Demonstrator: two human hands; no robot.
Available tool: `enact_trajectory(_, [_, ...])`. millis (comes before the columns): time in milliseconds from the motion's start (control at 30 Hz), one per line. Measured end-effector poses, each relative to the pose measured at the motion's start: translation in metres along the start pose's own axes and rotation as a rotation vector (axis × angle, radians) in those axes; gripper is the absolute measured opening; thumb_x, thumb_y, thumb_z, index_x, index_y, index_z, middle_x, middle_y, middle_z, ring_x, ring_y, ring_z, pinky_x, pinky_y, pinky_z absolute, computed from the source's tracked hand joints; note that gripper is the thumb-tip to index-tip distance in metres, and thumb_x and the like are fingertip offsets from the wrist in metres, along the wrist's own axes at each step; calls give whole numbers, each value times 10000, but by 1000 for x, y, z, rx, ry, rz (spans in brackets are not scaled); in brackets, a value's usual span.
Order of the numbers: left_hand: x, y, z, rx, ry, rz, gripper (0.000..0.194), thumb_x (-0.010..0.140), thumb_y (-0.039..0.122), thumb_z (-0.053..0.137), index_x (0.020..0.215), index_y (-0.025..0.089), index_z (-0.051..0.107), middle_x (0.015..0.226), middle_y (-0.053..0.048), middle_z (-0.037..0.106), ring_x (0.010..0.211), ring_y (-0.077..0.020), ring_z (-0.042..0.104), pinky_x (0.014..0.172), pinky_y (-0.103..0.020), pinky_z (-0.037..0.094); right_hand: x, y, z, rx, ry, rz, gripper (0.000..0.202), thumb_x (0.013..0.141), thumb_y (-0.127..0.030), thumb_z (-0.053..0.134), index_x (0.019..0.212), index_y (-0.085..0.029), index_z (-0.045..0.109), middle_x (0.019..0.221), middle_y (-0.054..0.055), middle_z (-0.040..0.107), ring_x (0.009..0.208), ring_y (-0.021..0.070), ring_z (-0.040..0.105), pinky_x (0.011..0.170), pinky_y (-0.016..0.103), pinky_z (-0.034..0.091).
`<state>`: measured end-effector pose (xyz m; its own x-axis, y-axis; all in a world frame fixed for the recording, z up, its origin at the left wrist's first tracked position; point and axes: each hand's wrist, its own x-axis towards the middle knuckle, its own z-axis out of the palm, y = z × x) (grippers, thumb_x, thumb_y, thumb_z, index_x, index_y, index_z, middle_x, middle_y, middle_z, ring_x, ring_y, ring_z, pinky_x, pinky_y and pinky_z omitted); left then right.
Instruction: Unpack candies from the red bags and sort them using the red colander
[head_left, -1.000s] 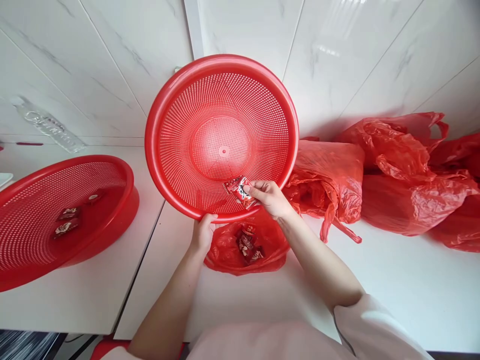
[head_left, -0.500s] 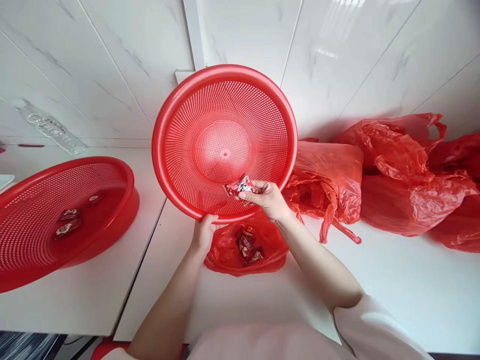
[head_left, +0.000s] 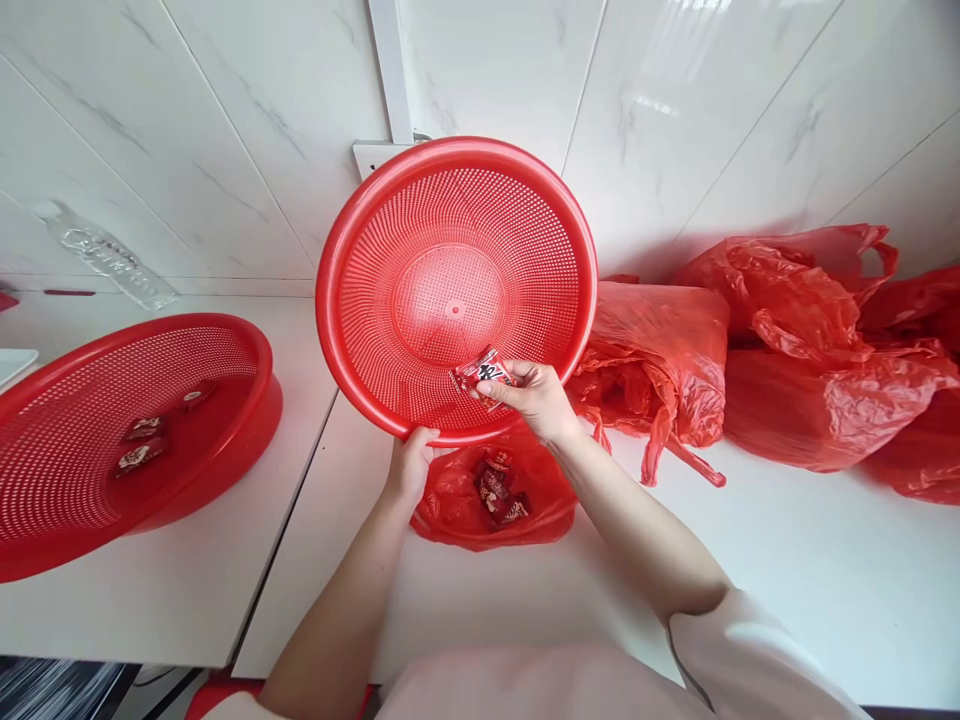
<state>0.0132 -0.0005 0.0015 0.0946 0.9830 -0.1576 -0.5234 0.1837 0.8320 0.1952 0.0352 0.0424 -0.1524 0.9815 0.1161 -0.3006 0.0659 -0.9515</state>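
Note:
My left hand grips the near rim of a round red mesh basket, tilted so its inside faces me. At the lower right of its opening, my right hand pinches a small red packet with dark and white print between thumb and fingers. No other packet shows inside this basket. Just below its rim an open red plastic bag sits on the white table, with several dark red packets in it.
Another red mesh basket at the left holds a few packets. A clear plastic bottle lies by the wall. Several filled red plastic bags line the table's right side. A gap runs between two tables.
The held basket has tilted slightly and its left rim has shifted a little to the right. Both hands keep their grips, nearly unmoved.

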Motion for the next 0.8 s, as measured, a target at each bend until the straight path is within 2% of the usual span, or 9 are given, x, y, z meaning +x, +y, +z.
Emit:
enact_trajectory(167, [-1,2,1,12,-24,-2,375,754,151,531,1118,158,617,1033,-83,684,1001,-278,638,840,-449,530,0,-5,0,149,69,143,293,766,-405,703,959,-196,633,887,31,710,700,138,687,576,241,573])
enact_trajectory(333, [-2,2,2,48,-16,9,373,749,151,536,1113,159,619,1051,-83,679,1028,-277,624,835,-438,535,2,-7,-3,248,62,224,235,777,-319,677,945,-184,582,920,46,716,636,143,687,561,273,595])
enact_trajectory(433, [-1,3,3,60,-4,10,373,749,145,536,1112,163,616,1112,-86,661,1056,-279,610,830,-429,539,3,-7,-3,299,56,247,250,857,-398,557,963,-175,592,868,57,720,602,156,681,577,316,600])
enact_trajectory(500, [-1,4,3,63,5,9,375,745,142,534,1111,164,615,1132,-87,655,1062,-282,608,830,-429,540,3,-6,-3,303,59,244,286,880,-429,513,957,-168,603,830,60,720,582,159,674,565,314,593])
enact_trajectory(667, [-1,5,3,67,8,7,378,743,141,531,1112,153,613,1121,-95,662,1066,-293,610,835,-437,538,5,-3,-2,223,42,188,288,856,-435,565,957,-173,624,836,54,716,568,147,660,529,272,556])
enact_trajectory(733, [-2,5,2,65,5,8,380,745,142,537,1117,148,611,1093,-97,672,1062,-296,613,840,-442,535,5,-5,-4,181,19,155,300,861,-450,560,978,-184,634,838,41,711,598,142,659,565,269,547])
enact_trajectory(800, [-3,4,3,59,11,4,385,742,146,543,1121,146,611,1062,-96,683,1045,-296,623,846,-448,531,3,-9,-7,60,-66,90,298,868,-454,559,943,-184,658,824,28,701,663,134,657,641,259,535])
